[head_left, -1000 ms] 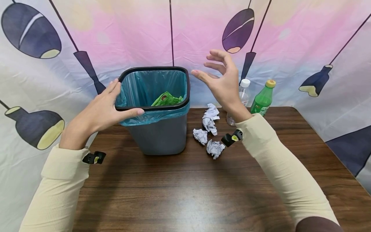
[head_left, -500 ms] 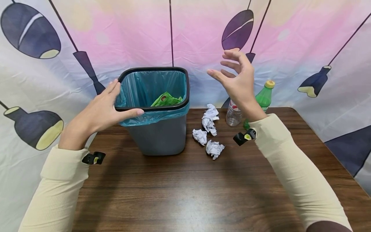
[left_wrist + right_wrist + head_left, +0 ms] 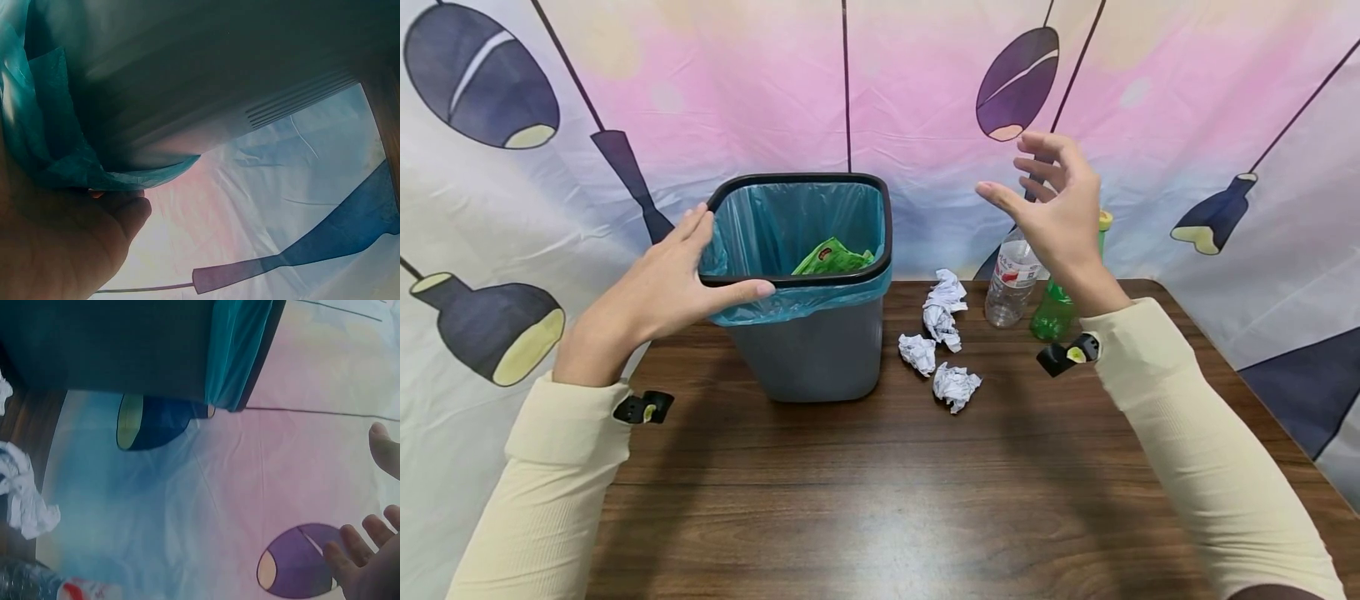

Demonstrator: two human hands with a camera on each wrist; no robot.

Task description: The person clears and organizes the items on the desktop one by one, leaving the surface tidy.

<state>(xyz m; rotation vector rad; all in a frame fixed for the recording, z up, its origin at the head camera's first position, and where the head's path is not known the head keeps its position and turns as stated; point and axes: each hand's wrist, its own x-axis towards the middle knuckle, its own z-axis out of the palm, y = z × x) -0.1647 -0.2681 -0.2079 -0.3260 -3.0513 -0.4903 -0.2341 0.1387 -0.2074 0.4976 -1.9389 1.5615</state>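
Observation:
My left hand (image 3: 640, 287) rests at the near left corner of a grey trash bin (image 3: 812, 362). Its thumb lies straight along the front rim while the fingers extend along the left side, over the teal bin liner (image 3: 760, 221). In the left wrist view, part of the hand (image 3: 69, 237) shows beside the liner's folded edge (image 3: 150, 175). Raised in the air, my right hand (image 3: 1063, 212) has its thumb apart from loosely curved fingers and holds nothing. It overlaps a green bottle (image 3: 1054, 315) in the head view. A clear plastic bottle (image 3: 1013, 279) stands just left of that.
Inside the bin lies a green wrapper (image 3: 831, 257). Crumpled paper pieces (image 3: 957, 386) lie on the brown wooden table (image 3: 880, 492), right of the bin. A printed curtain (image 3: 925, 83) hangs behind. The table's right edge runs diagonally beyond the bottles.
My right hand has moved to the right, away from the bin, keeping its spread pose. It now uncovers the clear bottle and covers part of the green one. My left hand stays put.

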